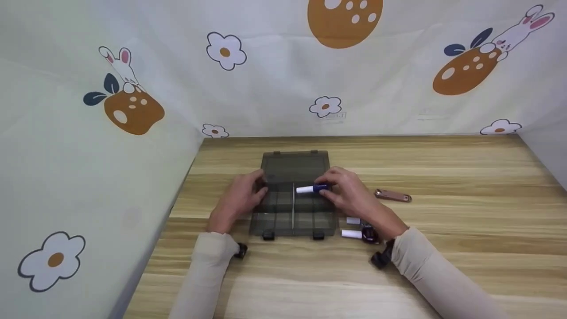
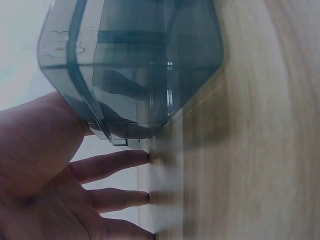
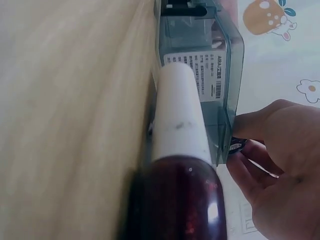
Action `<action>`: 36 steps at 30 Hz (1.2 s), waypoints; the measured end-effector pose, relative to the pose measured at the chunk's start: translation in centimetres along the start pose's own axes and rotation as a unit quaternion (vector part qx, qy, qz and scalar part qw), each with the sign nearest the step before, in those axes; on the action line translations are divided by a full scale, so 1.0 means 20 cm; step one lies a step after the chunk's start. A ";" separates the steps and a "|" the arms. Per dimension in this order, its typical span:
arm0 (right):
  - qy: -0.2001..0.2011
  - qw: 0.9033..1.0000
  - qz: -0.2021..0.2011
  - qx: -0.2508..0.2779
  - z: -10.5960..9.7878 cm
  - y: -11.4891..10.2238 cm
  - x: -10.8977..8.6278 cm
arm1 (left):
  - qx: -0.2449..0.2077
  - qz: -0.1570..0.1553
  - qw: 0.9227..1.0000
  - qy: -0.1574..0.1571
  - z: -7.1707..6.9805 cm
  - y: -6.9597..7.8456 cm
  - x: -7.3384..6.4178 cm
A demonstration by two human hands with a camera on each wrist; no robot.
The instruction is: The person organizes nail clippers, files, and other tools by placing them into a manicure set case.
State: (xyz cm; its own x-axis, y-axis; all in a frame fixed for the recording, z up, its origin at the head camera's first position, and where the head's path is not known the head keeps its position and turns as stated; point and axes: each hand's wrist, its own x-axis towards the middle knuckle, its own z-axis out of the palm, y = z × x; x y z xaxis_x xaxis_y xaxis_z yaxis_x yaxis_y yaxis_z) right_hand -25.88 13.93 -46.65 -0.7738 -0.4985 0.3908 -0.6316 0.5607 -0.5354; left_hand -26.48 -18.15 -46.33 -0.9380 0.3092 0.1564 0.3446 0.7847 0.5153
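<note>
A smoky see-through compartment box (image 1: 305,223) lies on the table, its lid (image 1: 294,166) folded back at the far side. My left hand (image 1: 241,195) rests along the box's left side; in the left wrist view its fingers (image 2: 112,165) are extended, tips down by the tabletop. Over the right compartments my right hand (image 1: 350,190) pinches a dark blue nail polish bottle (image 1: 305,189), its white cap pointing left. In the right wrist view, mostly hidden by the fingers, the bottle (image 3: 237,145) shows at the box's rim.
Right of the box lie a dark red nail polish bottle (image 1: 370,233) and another white-capped bottle (image 1: 353,220), partly covered by my right forearm. Nail clippers (image 1: 393,195) lie farther right. A patterned curtain (image 1: 270,88) borders the wooden table.
</note>
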 end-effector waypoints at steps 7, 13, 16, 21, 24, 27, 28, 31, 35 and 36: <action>0.011 1.000 0.011 -0.018 0.00 -0.01 0.00 | 0.004 -0.009 1.000 0.000 0.01 0.00 0.00; 0.010 0.999 0.036 -0.024 0.00 -0.01 0.00 | 0.003 -0.013 1.000 -0.004 0.00 0.00 0.00; 0.014 0.999 0.040 -0.027 0.00 -0.01 0.01 | 0.005 -0.011 1.000 -0.005 0.00 0.00 0.00; 0.022 0.998 0.060 -0.022 0.01 0.00 0.01 | 0.004 -0.012 1.000 -0.008 0.00 0.00 0.00; 0.020 0.997 0.068 -0.019 0.01 0.00 0.01 | 0.006 -0.012 1.000 -0.010 0.00 0.00 0.00; 0.017 0.997 0.070 -0.020 0.01 0.00 0.00 | 0.009 -0.010 1.000 -0.012 0.00 0.00 0.00; 0.015 0.997 0.070 -0.021 0.01 0.00 0.00 | 0.008 -0.009 1.000 -0.012 0.00 -0.01 0.01; 0.014 0.997 0.069 -0.019 0.00 0.00 0.00 | 0.007 -0.007 1.000 -0.012 0.00 -0.01 0.01; 0.010 0.997 0.071 -0.008 -0.01 0.00 0.00 | 0.011 -0.008 1.000 -0.010 0.00 -0.01 0.01; 0.010 0.997 0.072 -0.006 -0.01 0.00 0.00 | 0.013 -0.007 1.000 -0.009 0.01 -0.01 0.00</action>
State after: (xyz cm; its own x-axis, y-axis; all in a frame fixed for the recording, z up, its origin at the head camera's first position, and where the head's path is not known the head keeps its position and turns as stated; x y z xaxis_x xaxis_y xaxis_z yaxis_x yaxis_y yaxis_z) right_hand -25.83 14.04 -46.47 -0.8573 -0.3993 0.3249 -0.5142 0.6337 -0.5779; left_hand -26.66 -18.27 -46.53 -0.9422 0.3071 0.1338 0.3321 0.8032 0.4945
